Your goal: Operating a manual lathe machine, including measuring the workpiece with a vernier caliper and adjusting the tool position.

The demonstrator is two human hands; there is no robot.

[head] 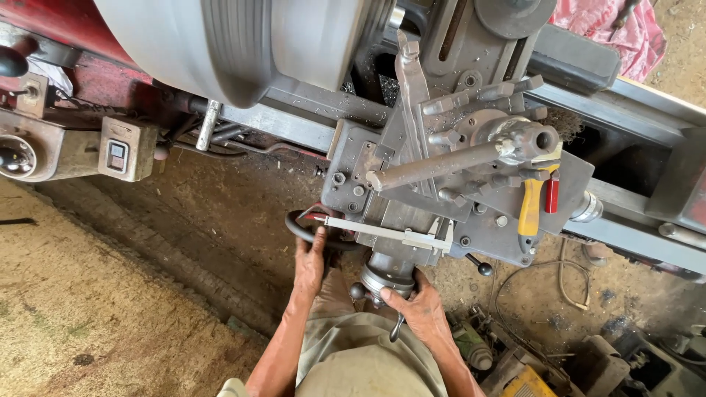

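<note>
At the lathe carriage: left hand [309, 263] clasps black round handwheel [318, 229], ready to turn it.
Right hand [418, 309]: grip closed around grey metal cross-slide crank [385, 281], fingers placed for winding it.

Your left hand [309, 263] rests on a black handwheel [303, 228], and your right hand [421, 312] is at a dull silver dial [386, 278]. The lathe carriage [353, 176] in front of you is dark grey steel, flecked with bright metal chips. Across it lies a pale silver caliper [386, 233]. You see a tool with a yellow handle [529, 209] beside a small red tag [552, 195]. The big spinning drum [220, 40] is blurred light grey with darker rings. Behind it the machine body [44, 22] is red. The switch box [126, 149] is beige. The floor [95, 309] is dusty brown, and the cloth [610, 29] is pink-red.
</note>
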